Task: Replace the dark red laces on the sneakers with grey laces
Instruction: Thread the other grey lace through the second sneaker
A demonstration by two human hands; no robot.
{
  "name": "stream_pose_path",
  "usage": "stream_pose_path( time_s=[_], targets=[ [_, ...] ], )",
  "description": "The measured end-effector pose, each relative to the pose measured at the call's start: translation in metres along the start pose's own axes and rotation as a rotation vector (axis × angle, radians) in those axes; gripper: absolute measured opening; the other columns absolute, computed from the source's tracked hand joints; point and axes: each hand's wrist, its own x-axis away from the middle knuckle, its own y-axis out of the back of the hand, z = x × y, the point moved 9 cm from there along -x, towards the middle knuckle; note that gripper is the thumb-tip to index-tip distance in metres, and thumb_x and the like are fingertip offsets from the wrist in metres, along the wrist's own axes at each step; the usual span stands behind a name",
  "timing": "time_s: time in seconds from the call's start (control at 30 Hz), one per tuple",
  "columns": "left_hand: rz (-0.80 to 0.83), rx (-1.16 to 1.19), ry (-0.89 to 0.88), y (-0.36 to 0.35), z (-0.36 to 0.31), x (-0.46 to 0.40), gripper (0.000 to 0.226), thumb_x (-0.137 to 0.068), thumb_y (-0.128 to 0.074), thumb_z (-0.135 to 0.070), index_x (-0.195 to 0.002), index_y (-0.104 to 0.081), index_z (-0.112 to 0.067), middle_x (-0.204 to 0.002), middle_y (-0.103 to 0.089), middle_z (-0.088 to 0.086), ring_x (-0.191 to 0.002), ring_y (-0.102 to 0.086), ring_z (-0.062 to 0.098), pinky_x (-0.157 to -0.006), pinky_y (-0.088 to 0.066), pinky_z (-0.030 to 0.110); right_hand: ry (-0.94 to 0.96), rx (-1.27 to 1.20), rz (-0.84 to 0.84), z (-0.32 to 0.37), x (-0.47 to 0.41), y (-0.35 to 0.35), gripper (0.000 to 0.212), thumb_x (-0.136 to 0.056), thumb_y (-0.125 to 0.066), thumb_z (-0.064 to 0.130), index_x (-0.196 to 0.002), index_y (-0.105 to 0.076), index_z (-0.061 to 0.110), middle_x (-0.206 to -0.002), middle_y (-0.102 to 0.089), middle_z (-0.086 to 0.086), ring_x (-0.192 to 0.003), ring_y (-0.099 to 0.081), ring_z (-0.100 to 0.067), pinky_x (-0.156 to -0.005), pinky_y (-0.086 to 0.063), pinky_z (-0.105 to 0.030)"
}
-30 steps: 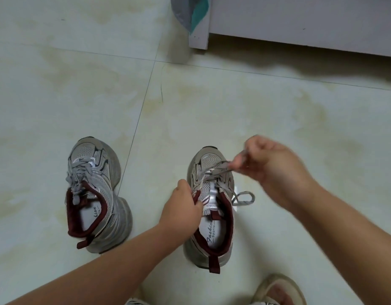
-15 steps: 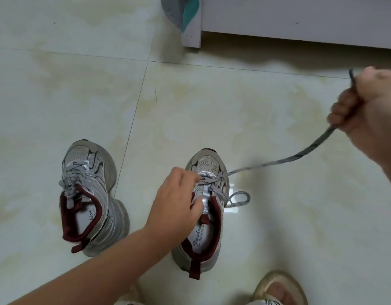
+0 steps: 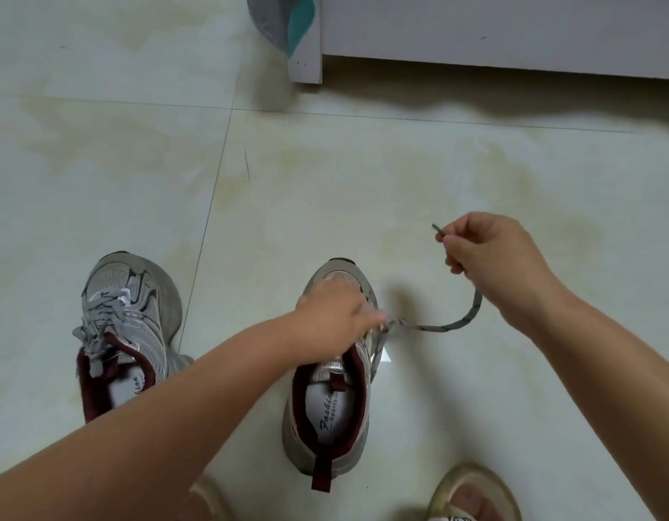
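Since half a second ago our right hand (image 3: 491, 257) has come back in toward the shoe, so the grey lace (image 3: 444, 326) it pinches near the tip now sags in a loop. Our left hand (image 3: 335, 317) rests on the right sneaker (image 3: 331, 419), fingers covering the eyelets. We count two sneakers; the left sneaker (image 3: 126, 325) stands apart, already laced grey.

our left hand (image 3: 335, 314) reached forward with its back up, fingers bent down and their tips blurred. our right hand (image 3: 491, 257) hovered off to the right, fingers curled, pinching a thin lace (image 3: 457, 325) near its tip.
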Motion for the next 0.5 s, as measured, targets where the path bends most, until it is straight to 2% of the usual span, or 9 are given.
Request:
stream_pose_path(
  time_s=[0.1, 0.17, 0.23, 0.3, 0.37, 0.43, 0.5],
  targets=[
    [-0.11, 0.623, 0.019, 0.038, -0.001, 0.018, 0.036, -0.089, -0.046, -0.042, -0.078, -0.061, -0.011, -0.076, -0.06, -0.003, -0.075, -0.056, 0.013, -0.075, -0.043, 0.018, 0.02, 0.189, 0.078, -0.015, 0.009, -0.015, 0.019, -0.089, -0.053, 0.011, -0.073, -0.06, 0.019, -0.071, -0.061, 0.003, -0.06, -0.049, -0.01, -0.053, -0.035, -0.02],
    [-0.138, 0.992, -0.019, 0.062, -0.001, 0.029, 0.035, -0.077, -0.046, -0.046, -0.067, -0.055, -0.013, -0.063, -0.059, -0.003, -0.065, -0.058, 0.013, -0.072, -0.049, 0.023, 0.05, 0.305, 0.152, -0.022, 0.019, -0.032, 0.019, -0.088, -0.054, 0.012, -0.073, -0.061, 0.022, -0.072, -0.061, 0.005, -0.063, -0.051, -0.01, -0.055, -0.039, -0.017],
    [-0.166, 1.233, -0.071, 0.08, -0.002, 0.038, 0.032, -0.073, -0.047, -0.044, -0.059, -0.045, -0.016, -0.054, -0.048, -0.003, -0.05, -0.05, 0.012, -0.057, -0.049, 0.021, 0.074, 0.378, 0.219, -0.027, 0.028, -0.048, 0.017, -0.087, -0.055, 0.013, -0.078, -0.067, 0.021, -0.076, -0.064, 0.004, -0.073, -0.058, -0.014, -0.066, -0.045, -0.022],
    [-0.261, 1.208, -0.059, 0.091, 0.011, 0.043, 0.032, -0.075, -0.048, -0.044, -0.06, -0.04, -0.016, -0.052, -0.039, -0.005, -0.044, -0.04, 0.01, -0.052, -0.047, 0.019, 0.11, 0.433, 0.267, -0.028, 0.035, -0.062, 0.016, -0.087, -0.056, 0.015, -0.086, -0.071, 0.018, -0.079, -0.067, 0.001, -0.078, -0.061, -0.017, -0.071, -0.045, -0.023],
    [-0.388, 1.072, 0.004, 0.094, 0.03, 0.047, 0.032, -0.084, -0.048, -0.041, -0.066, -0.039, -0.015, -0.05, -0.036, -0.006, -0.042, -0.035, 0.009, -0.052, -0.046, 0.022, 0.163, 0.477, 0.304, -0.026, 0.039, -0.072, 0.017, -0.087, -0.055, 0.016, -0.091, -0.072, 0.018, -0.075, -0.064, 0.003, -0.075, -0.059, -0.016, -0.067, -0.042, -0.022],
    [-0.523, 0.86, 0.091, 0.094, 0.053, 0.05, 0.025, -0.092, -0.051, -0.027, -0.071, -0.043, -0.015, -0.046, -0.037, -0.009, -0.039, -0.033, 0.008, -0.051, -0.042, 0.029, 0.222, 0.508, 0.321, -0.022, 0.04, -0.079, 0.019, -0.089, -0.054, 0.018, -0.096, -0.072, 0.019, -0.079, -0.066, 0.002, -0.075, -0.055, -0.015, -0.066, -0.038, -0.022],
    [-0.609, 0.54, 0.146, 0.094, 0.069, 0.05, 0.015, -0.09, -0.055, -0.019, -0.077, -0.049, -0.02, -0.049, -0.042, -0.008, -0.042, -0.037, 0.011, -0.053, -0.04, 0.031, 0.259, 0.527, 0.321, -0.018, 0.039, -0.085, 0.021, -0.089, -0.053, 0.019, -0.1, -0.071, 0.021, -0.09, -0.07, 0.0, -0.079, -0.057, -0.017, -0.068, -0.039, -0.023]
  ],
)
